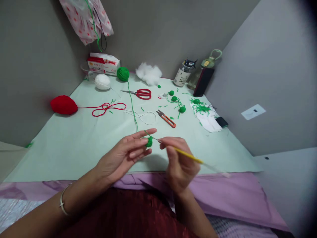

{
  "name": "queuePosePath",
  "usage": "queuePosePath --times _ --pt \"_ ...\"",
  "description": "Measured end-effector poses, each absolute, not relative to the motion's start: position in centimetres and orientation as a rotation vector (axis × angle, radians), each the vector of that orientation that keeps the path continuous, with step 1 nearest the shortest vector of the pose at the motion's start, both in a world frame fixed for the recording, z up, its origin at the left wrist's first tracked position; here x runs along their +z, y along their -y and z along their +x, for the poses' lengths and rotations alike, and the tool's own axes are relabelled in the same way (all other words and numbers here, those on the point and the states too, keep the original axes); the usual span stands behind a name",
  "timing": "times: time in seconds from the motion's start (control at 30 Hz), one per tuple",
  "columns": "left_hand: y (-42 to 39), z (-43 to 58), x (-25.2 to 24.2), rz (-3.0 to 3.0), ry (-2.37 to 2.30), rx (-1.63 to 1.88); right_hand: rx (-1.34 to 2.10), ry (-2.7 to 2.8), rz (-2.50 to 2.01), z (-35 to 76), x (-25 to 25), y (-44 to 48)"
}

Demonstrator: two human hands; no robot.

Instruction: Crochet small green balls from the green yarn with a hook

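Note:
Pinched between the fingers of my left hand is a small green crochet piece. Green yarn runs over the left index finger and back to a green yarn ball at the far side of the table. My right hand is closed around a yellow-handled crochet hook. The hook's metal tip meets the green piece at its upper right edge. Whether a loop sits on the tip is too small to tell.
Red-handled scissors and orange thread snips lie beyond my hands. Red yarn and white yarn sit left. Stuffing, small green balls, a pen holder, a bottle and a phone stand farther back.

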State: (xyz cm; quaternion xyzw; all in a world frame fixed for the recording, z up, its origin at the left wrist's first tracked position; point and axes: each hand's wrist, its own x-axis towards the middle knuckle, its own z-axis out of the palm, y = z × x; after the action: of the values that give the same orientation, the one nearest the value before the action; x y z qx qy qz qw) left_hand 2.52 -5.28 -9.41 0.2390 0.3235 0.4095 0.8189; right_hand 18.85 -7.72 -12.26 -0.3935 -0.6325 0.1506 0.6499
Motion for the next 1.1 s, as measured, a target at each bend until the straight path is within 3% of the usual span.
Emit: queuePosePath --times 0.13,0.43,0.53,0.73,0.8,1.0,1.1 --pt "5.3 2.5 -9.6 0.65 -0.723 0.976 0.7 1.264 -0.814 18.9 -11.9 7.1" --pt "5.7 2.2 -9.8 0.878 -0.816 0.957 0.914 1.162 -0.808 19.3 -12.4 7.2" --pt "5.7 2.1 -9.7 0.914 -0.844 1.007 0.762 1.274 -0.867 19.2 -12.0 7.5" --pt "6.0 2.5 -10.2 0.889 -0.854 1.087 -0.055 1.757 -0.899 18.4 -12.7 8.2" --pt "6.0 2.6 -10.2 0.74 -0.784 1.009 -0.169 1.764 -0.917 18.4 -13.2 8.2" --pt "5.4 2.4 -9.9 0.568 -0.679 0.92 0.462 1.354 -0.855 18.8 -12.2 7.8" --pt "5.6 2.6 -10.0 0.675 -0.713 0.95 0.584 1.356 -0.833 18.7 -11.8 7.5"
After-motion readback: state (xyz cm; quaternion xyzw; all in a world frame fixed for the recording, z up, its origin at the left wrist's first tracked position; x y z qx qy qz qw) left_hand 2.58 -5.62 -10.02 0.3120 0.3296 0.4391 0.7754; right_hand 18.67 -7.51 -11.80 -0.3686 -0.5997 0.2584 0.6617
